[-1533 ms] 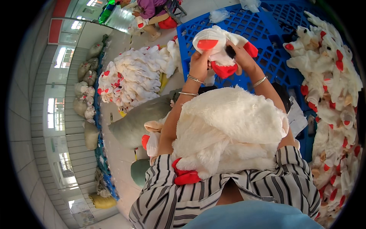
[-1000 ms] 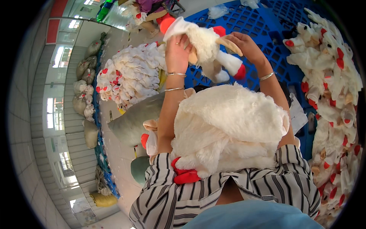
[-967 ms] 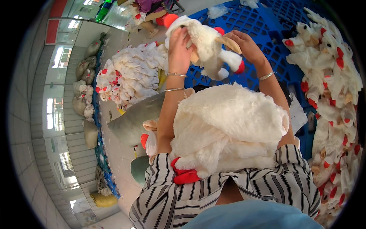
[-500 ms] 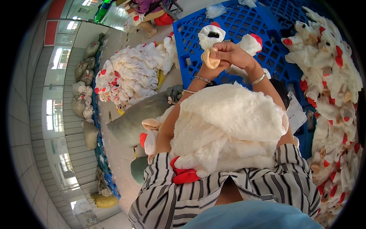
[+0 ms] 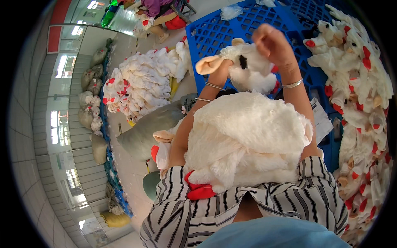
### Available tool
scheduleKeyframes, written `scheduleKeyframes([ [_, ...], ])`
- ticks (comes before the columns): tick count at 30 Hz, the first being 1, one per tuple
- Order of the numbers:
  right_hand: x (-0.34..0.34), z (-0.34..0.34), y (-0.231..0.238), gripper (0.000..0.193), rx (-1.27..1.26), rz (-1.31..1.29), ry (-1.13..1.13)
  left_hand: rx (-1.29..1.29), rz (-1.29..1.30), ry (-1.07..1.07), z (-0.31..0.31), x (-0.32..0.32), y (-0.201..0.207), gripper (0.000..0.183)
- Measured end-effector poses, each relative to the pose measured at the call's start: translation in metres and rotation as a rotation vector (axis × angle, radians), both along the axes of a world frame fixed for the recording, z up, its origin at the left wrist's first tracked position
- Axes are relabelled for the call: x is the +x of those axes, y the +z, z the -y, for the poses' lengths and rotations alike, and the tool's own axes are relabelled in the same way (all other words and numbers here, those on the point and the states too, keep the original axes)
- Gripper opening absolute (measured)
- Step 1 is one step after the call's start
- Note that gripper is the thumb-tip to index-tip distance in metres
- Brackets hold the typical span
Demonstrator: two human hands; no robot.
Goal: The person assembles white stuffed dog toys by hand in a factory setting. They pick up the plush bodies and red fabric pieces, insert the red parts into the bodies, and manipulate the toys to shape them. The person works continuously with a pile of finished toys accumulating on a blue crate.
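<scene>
Over the blue pallet (image 5: 206, 45), the toy (image 5: 250, 78) has an ear (image 5: 209, 65) and eye patch (image 5: 243, 62) on, what is left untellable, the right hand's (image 5: 271, 43) fingers loosely curled, the left hand's (image 5: 222, 72) hidden, grip unclear.

No text, label, brand, number or sign can be read. On the white paper sheet (image 5: 321, 122), seen beside the right forearm against the blue plastic pallet (image 5: 246, 25), faint marks can be made out, but they are too small and blurred to be deciphered. On the far wall, a small dark rectangular plate (image 5: 89, 14) is shown at the upper left, its surface too distant to be read. Nearby, the red wall panel (image 5: 54, 39) is seen at a steep angle, and no lettering can be distinguished on it.
</scene>
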State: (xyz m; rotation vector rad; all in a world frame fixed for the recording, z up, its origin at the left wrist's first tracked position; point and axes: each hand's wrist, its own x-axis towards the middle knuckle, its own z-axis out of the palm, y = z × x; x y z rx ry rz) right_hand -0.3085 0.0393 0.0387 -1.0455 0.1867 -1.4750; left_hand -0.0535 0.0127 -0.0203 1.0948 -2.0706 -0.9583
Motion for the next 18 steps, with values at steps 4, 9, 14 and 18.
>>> scheduleKeyframes([
  [4,-0.004,0.013,-0.024,0.038,0.382,-0.243,-0.378,-0.384,0.15,-0.14,-0.012,0.02,0.05,0.019],
  [9,0.044,-0.003,-0.036,0.055,0.142,-0.398,0.141,0.653,-1.121,-0.302,-0.011,0.006,0.097,0.037],
  [14,0.069,-0.008,-0.036,0.054,0.223,-0.213,0.197,0.461,-0.955,-0.006,-0.01,-0.009,0.114,0.046],
  [18,0.068,-0.013,0.0,0.055,0.362,0.138,0.459,0.452,-1.066,0.118,-0.002,0.007,0.107,0.055],
])
